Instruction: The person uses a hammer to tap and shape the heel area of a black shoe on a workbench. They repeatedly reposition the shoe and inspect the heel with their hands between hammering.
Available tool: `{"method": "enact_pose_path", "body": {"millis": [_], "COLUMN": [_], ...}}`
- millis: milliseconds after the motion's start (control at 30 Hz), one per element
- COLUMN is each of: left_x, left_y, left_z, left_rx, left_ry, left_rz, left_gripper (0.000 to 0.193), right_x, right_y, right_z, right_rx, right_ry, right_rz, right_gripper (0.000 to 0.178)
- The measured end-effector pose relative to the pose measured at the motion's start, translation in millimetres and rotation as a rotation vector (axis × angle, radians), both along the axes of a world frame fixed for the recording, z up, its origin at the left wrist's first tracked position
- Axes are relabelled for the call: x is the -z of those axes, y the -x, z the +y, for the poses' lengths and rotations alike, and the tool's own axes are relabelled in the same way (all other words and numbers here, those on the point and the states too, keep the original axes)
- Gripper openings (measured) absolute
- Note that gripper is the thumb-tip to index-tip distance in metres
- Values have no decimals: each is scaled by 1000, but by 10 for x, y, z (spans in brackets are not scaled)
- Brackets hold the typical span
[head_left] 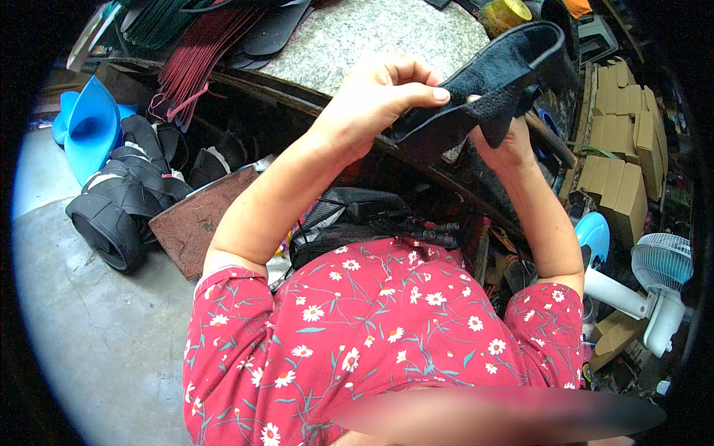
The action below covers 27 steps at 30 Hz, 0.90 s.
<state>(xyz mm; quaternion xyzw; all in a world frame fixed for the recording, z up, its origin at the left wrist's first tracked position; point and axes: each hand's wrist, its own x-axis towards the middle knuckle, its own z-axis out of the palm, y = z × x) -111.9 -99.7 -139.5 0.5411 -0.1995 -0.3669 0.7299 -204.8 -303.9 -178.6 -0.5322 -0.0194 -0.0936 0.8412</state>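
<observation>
Upper [491,82], black, held aloft in both hands above the near edge of the worktop [320,44]. Open side turned up, fuzzy dark lining showing.

How are the fingers set?

Left hand [379,93]: thumb and fingers pinched on the left end of the piece, thumb laid along its edge. Right hand [506,141]: under the near side, one digit tip showing over the edge, so apparently gripping the wall. Its other fingers are mostly hidden; exact spread cannot be told.

How far along, by your judgement?

Partway, I'd say. Body already curved into a shoe-like form, lining in place where visible. A loose-looking flap hangs on the near side, pointed at its lower end; I read that as unfinished, though it could be part of the cut.

Any sole on it?

None that I can make out. Underside faces away, so cannot rule one out. Sole and flap look like the open items.

Anything alongside to compare?

Black shoes [111,215] heaped on the floor at left, looking further built up. Red straps [201,59] hang off the worktop; stacked boxes [617,126] stand at right, contents not visible.
</observation>
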Motion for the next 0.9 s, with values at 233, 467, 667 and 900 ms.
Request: {"method": "enact_pose_path", "body": {"millis": [233, 467, 667, 900], "left_x": [-12, 44, 50, 247], "left_y": [-61, -142, -173, -367], "left_z": [-65, -99, -141, -343], "left_rx": [67, 83, 115, 86], "left_ry": [-99, -169, -331, -145], "left_rz": [-213, -410, -445, -415], "left_gripper": [11, 15, 23, 27], "right_x": [13, -69, -203, -185], "right_y": [-56, -130, -200, -221], "right_z": [16, -14, 119, 148], "right_rx": [-61, -73, 3, 160], "right_ry": [-62, -236, -306, -158], "right_rz": [125, 222, 485, 223], "right_gripper": [26, 27, 28, 28]}}
